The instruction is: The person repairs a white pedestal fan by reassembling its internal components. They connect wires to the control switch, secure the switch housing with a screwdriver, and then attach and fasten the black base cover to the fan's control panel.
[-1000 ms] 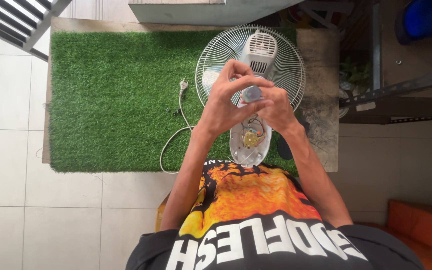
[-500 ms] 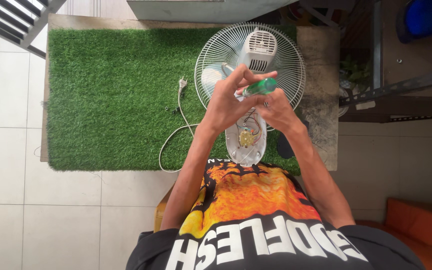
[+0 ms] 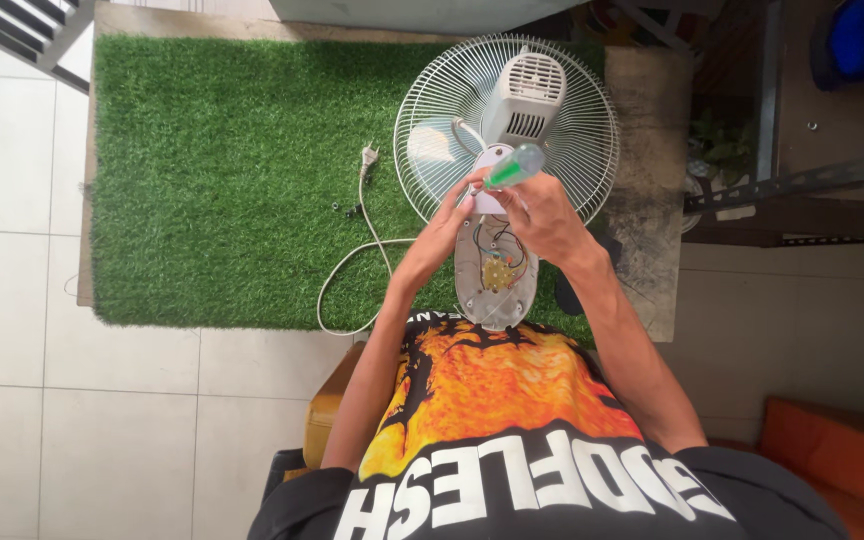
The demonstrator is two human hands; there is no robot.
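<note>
A white fan [image 3: 507,120] lies face down on the green artificial grass mat [image 3: 222,170], its motor housing [image 3: 527,95] up. The fan's oval base [image 3: 495,270] is opened toward me, showing wires and a round brass-coloured part. My right hand [image 3: 542,215] grips a screwdriver with a clear green handle [image 3: 514,165], the handle pointing up and away. My left hand [image 3: 447,225] rests its fingers on the left rim of the base, close to the screwdriver's tip.
The fan's white cord and plug [image 3: 367,160] loop over the mat to the left. Small dark screws [image 3: 347,208] lie beside the plug. White floor tiles [image 3: 12,200] surround the mat. A metal frame [image 3: 802,180] and plants stand at right; an orange object [image 3: 832,450] lies bottom right.
My right hand has tilted the screwdriver so its green handle now sticks out above my fingers. Both hands shifted slightly on the base, uncovering more of the wiring.
</note>
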